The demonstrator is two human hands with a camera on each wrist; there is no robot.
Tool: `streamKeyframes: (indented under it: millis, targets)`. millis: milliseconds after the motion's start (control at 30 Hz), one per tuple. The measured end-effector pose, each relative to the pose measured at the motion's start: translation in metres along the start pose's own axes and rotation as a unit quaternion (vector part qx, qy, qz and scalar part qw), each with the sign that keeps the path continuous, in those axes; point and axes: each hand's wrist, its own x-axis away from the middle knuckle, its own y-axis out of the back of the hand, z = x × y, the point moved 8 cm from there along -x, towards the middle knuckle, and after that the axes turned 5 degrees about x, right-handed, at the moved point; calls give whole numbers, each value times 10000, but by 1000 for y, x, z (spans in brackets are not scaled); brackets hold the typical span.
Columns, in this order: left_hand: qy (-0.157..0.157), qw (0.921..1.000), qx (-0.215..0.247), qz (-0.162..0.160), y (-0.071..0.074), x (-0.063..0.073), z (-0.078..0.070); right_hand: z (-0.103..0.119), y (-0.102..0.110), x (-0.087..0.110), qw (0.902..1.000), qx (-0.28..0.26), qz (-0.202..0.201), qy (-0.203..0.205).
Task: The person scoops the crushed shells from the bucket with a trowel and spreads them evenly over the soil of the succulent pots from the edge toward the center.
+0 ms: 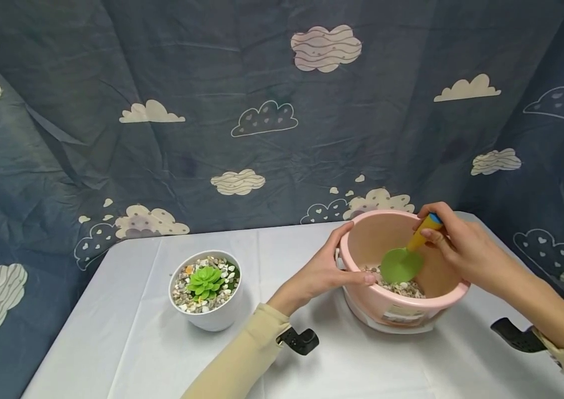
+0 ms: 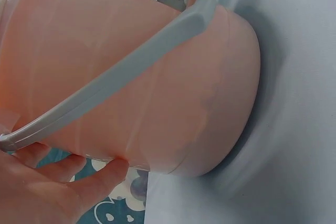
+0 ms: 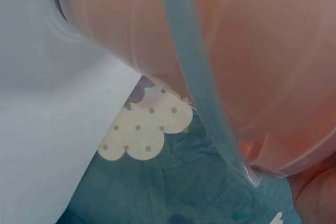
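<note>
A pink bucket [image 1: 426,302] with a pale handle [image 2: 121,83] stands on the right part of the table, gravel [image 1: 408,289] in its bottom. My left hand [image 1: 318,276] holds the bucket's left rim, thumb over the front edge and fingers spread along the outer wall. In the left wrist view those fingers [image 2: 102,179] touch the wall. My right hand [image 1: 466,246] grips a toy shovel [image 1: 401,265] by its yellow, blue-ended handle. The green blade points down into the bucket and overlaps the gravel in the head view. Only part of the right hand shows in its wrist view.
Left of the bucket stands a white pot [image 1: 217,320] with a green succulent [image 1: 205,282] among mixed pebbles. A white cloth covers the table [image 1: 147,343]. Behind it hangs a dark blue curtain [image 1: 202,149] with cloud prints.
</note>
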Motion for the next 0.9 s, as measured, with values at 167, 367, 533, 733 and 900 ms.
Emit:
streamKeyframes:
  millis: [167,367,533,733,900]
  targets:
    - [38,10000,-1,7,0,1,1,-3,-3,-1,9990,-307,265,-174]
    - [103,9999,-22,-2,1,2,2,-6,-10,-2,9958,-697,434,-395]
    - [91,10000,-12,31,1,1,2,-1,-9,-4,9971,-635,394,-125]
    - [141,9996,166,158,-1,1,3,1,-8,-6,9988,-272,408,-42]
    - [151,9995,215,181,-1,1,4,-1,-7,-7,9984,-276,492,-89]
